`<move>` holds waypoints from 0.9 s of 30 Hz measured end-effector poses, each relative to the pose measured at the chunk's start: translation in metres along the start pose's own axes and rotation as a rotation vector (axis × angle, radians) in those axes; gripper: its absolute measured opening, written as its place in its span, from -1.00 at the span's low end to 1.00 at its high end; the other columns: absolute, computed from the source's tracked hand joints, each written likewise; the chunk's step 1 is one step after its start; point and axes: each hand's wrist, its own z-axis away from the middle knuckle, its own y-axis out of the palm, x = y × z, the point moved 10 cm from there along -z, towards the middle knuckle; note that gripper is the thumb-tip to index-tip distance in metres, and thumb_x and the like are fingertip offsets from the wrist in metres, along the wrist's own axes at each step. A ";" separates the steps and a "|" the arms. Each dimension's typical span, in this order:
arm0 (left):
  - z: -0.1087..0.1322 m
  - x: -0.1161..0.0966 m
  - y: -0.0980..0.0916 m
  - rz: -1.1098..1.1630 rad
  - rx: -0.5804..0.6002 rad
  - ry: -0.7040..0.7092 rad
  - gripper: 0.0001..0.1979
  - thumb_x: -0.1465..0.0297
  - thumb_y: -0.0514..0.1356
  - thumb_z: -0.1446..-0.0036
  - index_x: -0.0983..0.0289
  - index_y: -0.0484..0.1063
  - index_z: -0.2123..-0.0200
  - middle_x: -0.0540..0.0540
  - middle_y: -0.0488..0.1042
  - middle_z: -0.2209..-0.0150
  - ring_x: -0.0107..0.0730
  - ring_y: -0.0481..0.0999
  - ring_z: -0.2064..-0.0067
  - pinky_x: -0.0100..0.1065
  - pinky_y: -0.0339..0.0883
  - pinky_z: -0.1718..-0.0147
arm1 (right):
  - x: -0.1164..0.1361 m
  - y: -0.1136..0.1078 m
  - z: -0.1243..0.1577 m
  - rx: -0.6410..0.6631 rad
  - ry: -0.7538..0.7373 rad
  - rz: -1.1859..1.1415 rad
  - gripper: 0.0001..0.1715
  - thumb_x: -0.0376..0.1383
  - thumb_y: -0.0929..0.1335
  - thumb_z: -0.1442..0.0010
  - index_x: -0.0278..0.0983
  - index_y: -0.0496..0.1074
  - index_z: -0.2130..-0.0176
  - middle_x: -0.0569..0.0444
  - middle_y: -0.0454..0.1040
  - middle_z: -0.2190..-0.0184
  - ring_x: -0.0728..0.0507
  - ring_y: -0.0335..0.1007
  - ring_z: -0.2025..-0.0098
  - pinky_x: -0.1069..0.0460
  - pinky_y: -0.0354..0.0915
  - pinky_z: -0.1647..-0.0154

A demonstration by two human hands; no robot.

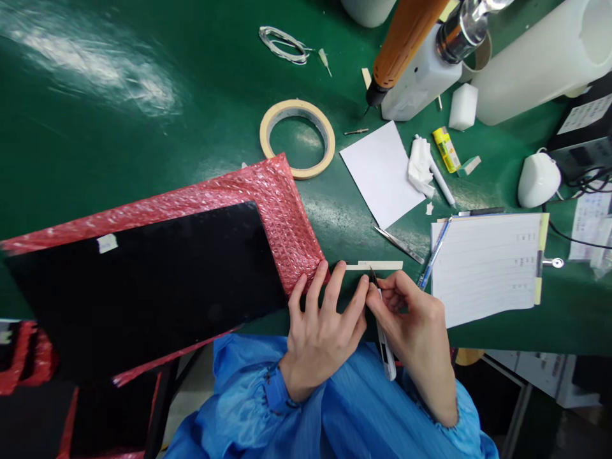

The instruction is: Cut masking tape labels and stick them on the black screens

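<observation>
My right hand [417,322] grips a white utility knife [386,354], its handle slanting down toward my lap. The knife's blade points at a thin cream strip [382,265] lying on the green table. Spread flat beside it, my left hand [327,325] has its fingertips at the strip's left end and at the corner of the red bubble wrap [299,236]; whether they press on the strip I cannot tell. On the bubble wrap lies a black panel [157,290] with a small white piece of tape [107,243] near its upper edge. Tweezers [399,245] rest just above the strip.
A masking tape roll [266,131] overlaps the bubble wrap's edge. To the right are white paper [382,172], a clipboard [488,268] with a blue pen [436,252], a lighter [446,150] and a mouse [539,179]. An orange electric screwdriver [406,41] hangs above a white bottle [421,83].
</observation>
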 end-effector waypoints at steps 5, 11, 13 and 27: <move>0.000 0.000 0.000 0.001 0.000 -0.002 -0.60 0.31 0.35 -0.47 0.12 0.69 -0.31 0.25 0.73 -0.32 0.10 0.67 -0.36 0.05 0.18 -0.52 | -0.003 -0.008 0.002 -0.048 0.027 -0.049 -0.74 -0.18 0.48 -0.43 -0.14 0.47 0.32 0.22 0.47 0.54 -0.03 0.37 0.55 0.09 0.36 0.50; -0.003 -0.001 -0.002 -0.017 -0.022 -0.006 -0.65 0.35 0.34 -0.48 0.11 0.72 -0.26 0.22 0.76 -0.28 0.08 0.71 -0.31 0.05 0.24 -0.45 | -0.049 -0.081 -0.008 -0.347 0.188 0.131 -0.57 0.13 0.54 -0.37 -0.14 0.56 0.20 0.11 0.57 0.44 -0.15 0.51 0.43 -0.04 0.47 0.38; -0.004 -0.001 -0.003 -0.017 -0.028 -0.004 -0.66 0.36 0.33 -0.49 0.12 0.73 -0.25 0.22 0.77 -0.27 0.08 0.71 -0.30 0.05 0.26 -0.42 | -0.067 -0.105 -0.015 -0.406 0.235 0.219 -0.39 0.31 0.53 -0.29 -0.15 0.55 0.21 0.05 0.56 0.45 -0.22 0.51 0.41 -0.10 0.45 0.40; -0.004 -0.001 -0.003 -0.022 -0.039 -0.012 -0.67 0.35 0.29 -0.51 0.13 0.71 -0.25 0.21 0.76 -0.29 0.05 0.70 -0.32 0.06 0.33 -0.38 | -0.012 -0.047 -0.052 -0.081 -0.488 0.351 -0.78 -0.06 0.49 -0.60 -0.10 0.62 -0.11 -0.09 0.64 -0.01 -0.36 0.65 -0.07 -0.28 0.55 -0.11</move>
